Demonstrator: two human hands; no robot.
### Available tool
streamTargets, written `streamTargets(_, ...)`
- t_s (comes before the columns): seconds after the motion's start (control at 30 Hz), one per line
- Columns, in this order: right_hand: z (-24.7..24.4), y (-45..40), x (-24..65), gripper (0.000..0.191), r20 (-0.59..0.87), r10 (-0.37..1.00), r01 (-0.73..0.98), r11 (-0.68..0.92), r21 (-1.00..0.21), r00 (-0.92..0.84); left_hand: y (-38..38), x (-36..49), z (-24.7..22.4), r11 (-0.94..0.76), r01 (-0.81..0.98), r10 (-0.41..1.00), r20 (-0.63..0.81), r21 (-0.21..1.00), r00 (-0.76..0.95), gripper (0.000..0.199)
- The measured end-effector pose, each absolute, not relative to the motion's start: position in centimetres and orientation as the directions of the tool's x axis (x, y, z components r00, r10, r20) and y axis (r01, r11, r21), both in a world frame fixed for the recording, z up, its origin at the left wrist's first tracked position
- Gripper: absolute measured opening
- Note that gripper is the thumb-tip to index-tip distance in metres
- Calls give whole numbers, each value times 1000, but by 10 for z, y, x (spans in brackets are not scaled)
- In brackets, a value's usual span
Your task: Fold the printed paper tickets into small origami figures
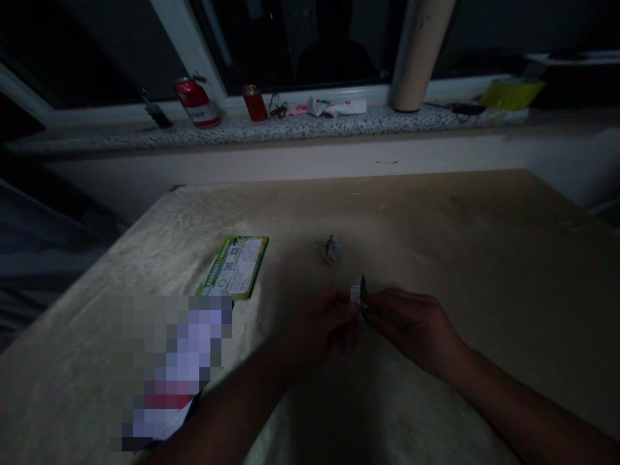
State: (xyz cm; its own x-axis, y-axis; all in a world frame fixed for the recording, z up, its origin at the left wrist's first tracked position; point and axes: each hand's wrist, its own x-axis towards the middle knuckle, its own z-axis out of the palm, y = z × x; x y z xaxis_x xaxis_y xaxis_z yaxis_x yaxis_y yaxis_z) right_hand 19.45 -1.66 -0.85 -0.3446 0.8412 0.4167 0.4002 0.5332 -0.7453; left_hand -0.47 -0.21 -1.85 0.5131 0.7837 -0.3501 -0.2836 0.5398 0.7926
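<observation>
Between my two hands, over the middle of the table, is a small piece of folded printed paper (358, 292). My left hand (329, 323) pinches it from the left, thumb on its face. From the right, the fingertips of my right hand (416, 323) close on its other edge. A short way beyond lies a small crumpled printed scrap (331, 250), touched by neither hand. To the left, a green and white printed card (235, 267) lies flat on the table. The scene is dim, and the paper's lower part is partly hidden by my fingers.
The pale table (465, 226) ends at a wall below a speckled stone windowsill (290, 129). On the sill stand a red can (196, 102), a small red jar (255, 103), a cardboard tube (422, 58) and a yellow item (513, 93). A pixelated object (181, 368) lies by my left forearm.
</observation>
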Motion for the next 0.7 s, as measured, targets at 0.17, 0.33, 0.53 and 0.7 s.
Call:
streamTargets(0.17, -8, -15, 195, 16, 351, 877, 427, 469, -773, -328, -4, -1, -17, 489, -311, 832, -328, 815, 448, 36)
streamTargets(0.33, 0, -10, 199, 18, 329, 897, 466, 436, -770, -297, -8, 1, -14, 448, -258, 869, -350, 856, 350, 32)
streamTargets(0.53, 27, 26, 197, 19, 264, 894, 600, 440, -668, -362, -8, 3, -11, 329, -145, 925, -287, 933, 249, 21)
streamTargets(0.7, 47, 77, 176, 19, 176, 895, 747, 440, -499, -410, -9, -1, -11, 163, 10, 961, -161, 987, 226, 12)
